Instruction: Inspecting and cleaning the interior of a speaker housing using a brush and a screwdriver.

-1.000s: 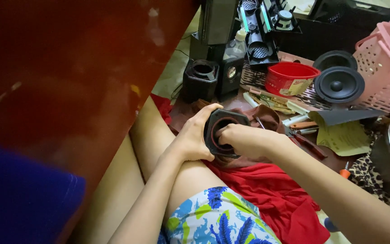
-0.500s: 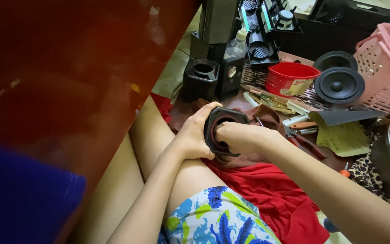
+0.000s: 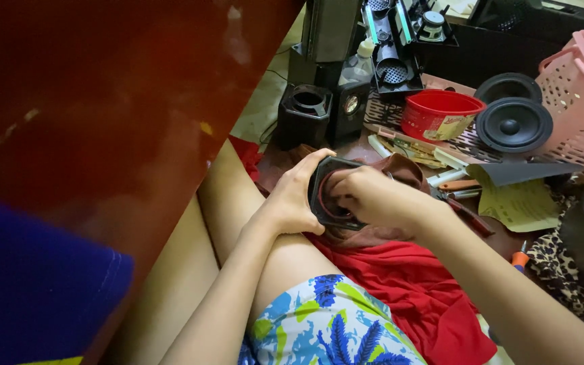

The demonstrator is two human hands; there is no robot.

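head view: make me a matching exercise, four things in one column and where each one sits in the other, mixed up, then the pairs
Things
1. black speaker frame
2. red bowl
3. pink basket
4. red cloth

Places
A. at the far right edge, beside the loose speaker cones
B. held between the left hand and right hand
C. spread over the lap and floor, below the hands
D. on the floor left of the black speaker cones

Pairs: 1-B, 2-D, 3-A, 4-C

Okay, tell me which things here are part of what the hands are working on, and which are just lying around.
In hand:
left hand gripping the black speaker frame
right hand with fingers inside the frame
brown cloth under it

Lying about:
red tub
two loose speaker cones
pink basket
small black speaker box
orange-handled screwdriver
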